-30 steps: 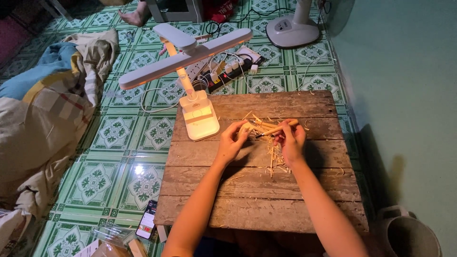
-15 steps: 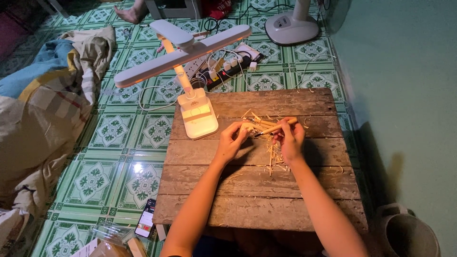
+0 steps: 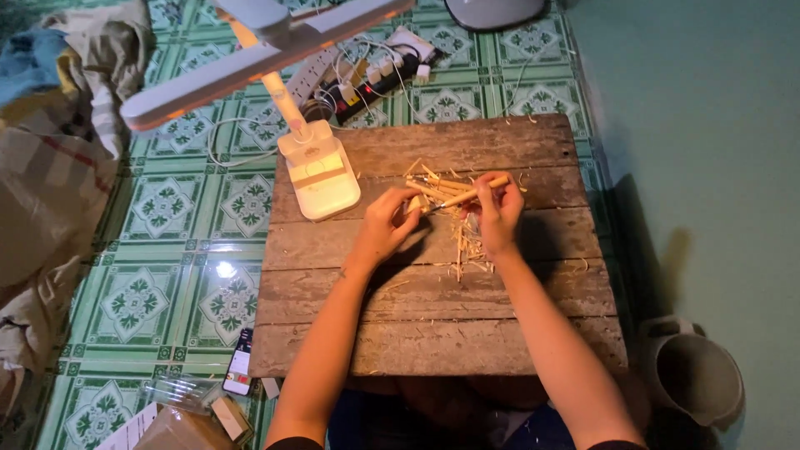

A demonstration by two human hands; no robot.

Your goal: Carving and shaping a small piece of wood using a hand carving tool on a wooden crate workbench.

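- Left hand [image 3: 385, 227]: centre of the frame, above the wooden table [image 3: 433, 333]; fingers curled, tips pinching the near end of a thin wooden stick [image 3: 465, 197].
- Right hand [image 3: 498, 215]: just right of the left hand; fingers bent together around the stick's far part. Whether it also holds a tool cannot be told.
- Wooden stick: pale, lying between both hands, tilted up toward the right, just above centre.
- Shavings [image 3: 465, 242]: pale slivers piled on the table under and behind the hands.
- White desk lamp [image 3: 319, 175]: base on the table's upper left corner, its head reaching toward the upper left of the frame.
- Power strip [image 3: 367, 79]: on the green tiled floor, top centre.
- Phone [image 3: 240, 372]: on the floor, lower left of the table.
- Bucket [image 3: 696, 379]: lower right.
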